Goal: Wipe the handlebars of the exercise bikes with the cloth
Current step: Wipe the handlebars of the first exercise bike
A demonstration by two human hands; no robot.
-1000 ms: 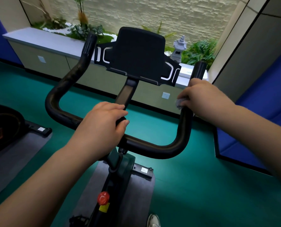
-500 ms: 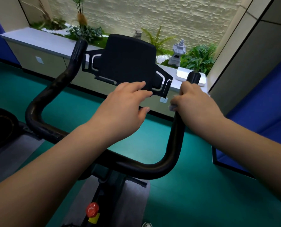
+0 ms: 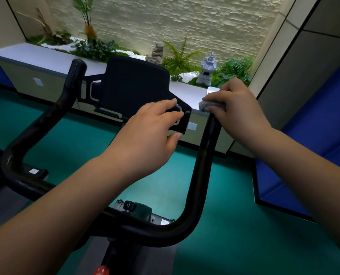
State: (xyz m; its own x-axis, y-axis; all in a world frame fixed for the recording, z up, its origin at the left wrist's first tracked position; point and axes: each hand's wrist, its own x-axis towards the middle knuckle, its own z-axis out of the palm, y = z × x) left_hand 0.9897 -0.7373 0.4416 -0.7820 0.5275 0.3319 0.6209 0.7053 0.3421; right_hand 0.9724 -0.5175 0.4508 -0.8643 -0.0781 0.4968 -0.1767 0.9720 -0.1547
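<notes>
The right hand [image 3: 239, 108] is clenched around the grey cloth [image 3: 211, 105], which covers the top end of the handlebar's [image 3: 203, 155] right arm, under the fingers. The left hand [image 3: 149, 135] grasps the lower right corner of the black holder [image 3: 135, 86], fingers above it, thumb below.

No readable text, label, brand or number shows anywhere in view.

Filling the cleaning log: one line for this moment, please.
right hand: holds cloth on right handlebar tip | left hand: grips tablet holder edge | left bar: untouched
</notes>
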